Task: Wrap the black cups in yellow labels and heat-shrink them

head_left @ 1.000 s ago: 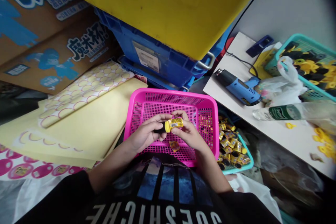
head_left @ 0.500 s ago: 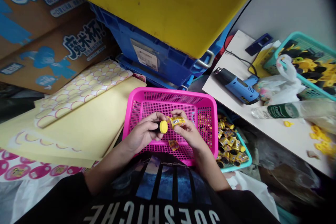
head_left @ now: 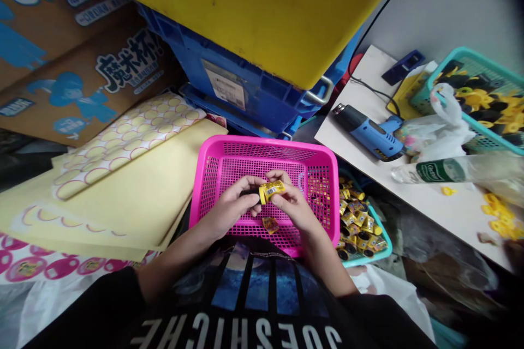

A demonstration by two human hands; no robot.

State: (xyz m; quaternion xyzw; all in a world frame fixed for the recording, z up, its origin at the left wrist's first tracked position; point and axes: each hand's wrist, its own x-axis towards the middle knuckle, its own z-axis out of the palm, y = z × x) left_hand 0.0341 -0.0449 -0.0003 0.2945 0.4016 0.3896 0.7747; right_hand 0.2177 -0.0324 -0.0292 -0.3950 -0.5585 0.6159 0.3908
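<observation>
Over the pink basket (head_left: pixel 200 180) my two hands meet. My left hand (head_left: pixel 235 204) is closed round a small black bottle with a yellow cap (head_left: pixel 262 196); fingers hide most of its dark body. In my right hand (head_left: pixel 291 202) a yellow printed wrapper sleeve (head_left: pixel 275 189) is pinched, its open end at the yellow cap. Whether the cap is partly inside the sleeve is hard to make out. Another small printed sleeve (head_left: pixel 270 224) lies on the basket floor below my hands.
A teal basket (head_left: pixel 387 248) of wrapped small bottles stands right of the pink one. On the white table (head_left: pixel 442 202) lie a blue heat gun (head_left: pixel 370 133), a clear bottle (head_left: pixel 442 170) and another teal basket (head_left: pixel 429 90). Sticker sheets (head_left: pixel 135 185) lie left; blue crates (head_left: pixel 245 82) rise ahead.
My left hand has moved slightly right, bringing the bottle's yellow cap up against the wrapper sleeve. Before, a small gap lay between them. My right hand has stayed nearly in place.
</observation>
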